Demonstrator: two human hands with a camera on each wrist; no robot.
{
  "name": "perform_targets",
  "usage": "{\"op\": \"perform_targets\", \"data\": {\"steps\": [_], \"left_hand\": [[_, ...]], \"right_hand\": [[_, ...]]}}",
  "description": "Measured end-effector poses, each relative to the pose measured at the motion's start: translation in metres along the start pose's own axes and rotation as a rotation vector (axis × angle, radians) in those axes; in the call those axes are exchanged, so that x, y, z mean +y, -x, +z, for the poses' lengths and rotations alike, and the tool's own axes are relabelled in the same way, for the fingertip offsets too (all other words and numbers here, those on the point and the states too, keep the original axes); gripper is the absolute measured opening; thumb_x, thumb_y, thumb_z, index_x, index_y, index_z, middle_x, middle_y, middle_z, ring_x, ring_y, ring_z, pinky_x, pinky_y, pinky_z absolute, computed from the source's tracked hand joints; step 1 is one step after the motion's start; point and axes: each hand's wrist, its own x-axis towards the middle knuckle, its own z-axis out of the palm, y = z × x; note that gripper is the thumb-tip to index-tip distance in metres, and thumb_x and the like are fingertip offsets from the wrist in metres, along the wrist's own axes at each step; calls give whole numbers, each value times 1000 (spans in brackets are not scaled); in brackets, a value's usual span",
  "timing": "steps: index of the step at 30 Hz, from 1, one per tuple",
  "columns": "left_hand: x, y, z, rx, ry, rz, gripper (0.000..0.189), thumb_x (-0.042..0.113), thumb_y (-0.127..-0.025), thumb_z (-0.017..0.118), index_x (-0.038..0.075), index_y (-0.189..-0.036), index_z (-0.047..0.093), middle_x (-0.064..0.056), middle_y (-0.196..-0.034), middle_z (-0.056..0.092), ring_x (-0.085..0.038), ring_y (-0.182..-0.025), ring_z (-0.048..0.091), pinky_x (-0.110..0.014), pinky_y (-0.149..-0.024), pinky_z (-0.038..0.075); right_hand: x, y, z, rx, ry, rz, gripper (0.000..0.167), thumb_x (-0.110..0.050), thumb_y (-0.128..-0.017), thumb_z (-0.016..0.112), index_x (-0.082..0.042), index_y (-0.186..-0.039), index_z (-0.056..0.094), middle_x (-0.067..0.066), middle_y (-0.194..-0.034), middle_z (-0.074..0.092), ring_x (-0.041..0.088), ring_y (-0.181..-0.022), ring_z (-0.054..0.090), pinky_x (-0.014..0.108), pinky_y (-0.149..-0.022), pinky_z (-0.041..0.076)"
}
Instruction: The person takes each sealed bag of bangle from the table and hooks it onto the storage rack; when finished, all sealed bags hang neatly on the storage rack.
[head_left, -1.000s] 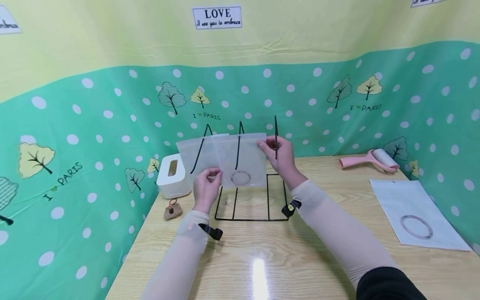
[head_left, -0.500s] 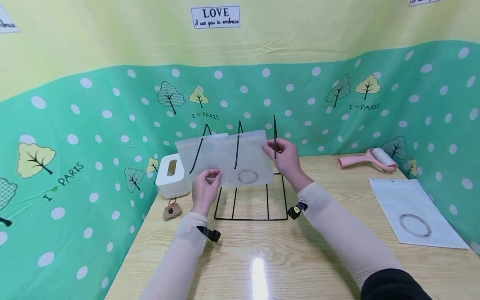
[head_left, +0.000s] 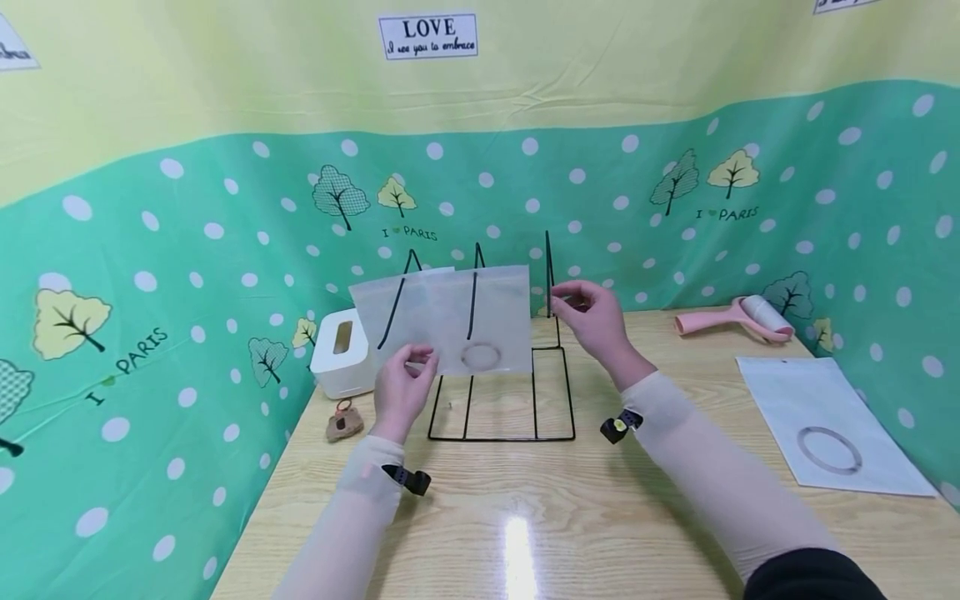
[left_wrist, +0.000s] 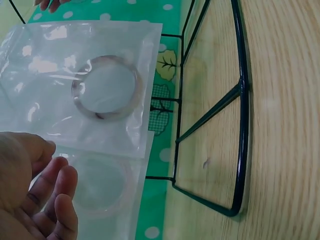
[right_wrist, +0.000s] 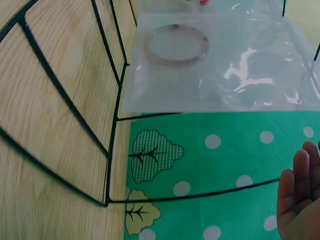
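A black wire rack (head_left: 501, 439) stands on the table with upright prongs. Two translucent plastic bags hang from it side by side, the right bag (head_left: 506, 312) overlapping the left bag (head_left: 378, 304). Inside the right bag lies a bangle (left_wrist: 138, 92); a fainter ring shows through the left one. My left hand (head_left: 402, 387) is in front of the left bag's lower part, fingers loosely curled with nothing between them. My right hand (head_left: 598, 323) is beside the right-hand prong (head_left: 548, 275), apart from the bags, its fingers relaxed and holding nothing.
Left of the rack are a white tissue box (head_left: 341, 371) and a small brown keychain (head_left: 344, 425). A pink lint roller (head_left: 705, 321) lies at the back right, with another bagged bangle (head_left: 780, 400) in front of it. A patterned curtain (head_left: 247, 217) encloses the table.
My right hand pulled the right bag's edge rightward, then let go and moved right. The bag has swung back left. My left hand has drawn slightly left and down.
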Motion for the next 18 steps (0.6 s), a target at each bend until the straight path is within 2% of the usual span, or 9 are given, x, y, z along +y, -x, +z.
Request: {"op": "perform_targets", "data": {"steps": [8,14,18], "left_hand": [[-8,11,-8,-51,-31,29,19,29,-99,76,17,-113,76,5,-102,73,-15,-77,67,-35,-65,55],[-12,17,-14,-92,-32,54,20,25,-98,77,12,-113,76,0,-105,73,-17,-79,68,-36,-67,55],[-15,24,-18,-147,-42,39,21,22,-97,78,11,-114,75,-1,-109,71,-20,-84,68,-38,-68,56]], "right_hand": [[9,20,-27,-13,115,-57,34,-35,-96,79,-10,-119,76,6,-110,71,23,-98,66,29,-79,54],[13,29,-50,21,188,-103,26,-33,-96,79,-14,-114,78,6,-104,70,21,-97,66,27,-84,53],[14,34,-67,40,219,-101,26,-32,-97,79,-14,-116,77,7,-107,70,20,-98,66,25,-87,52]]}}
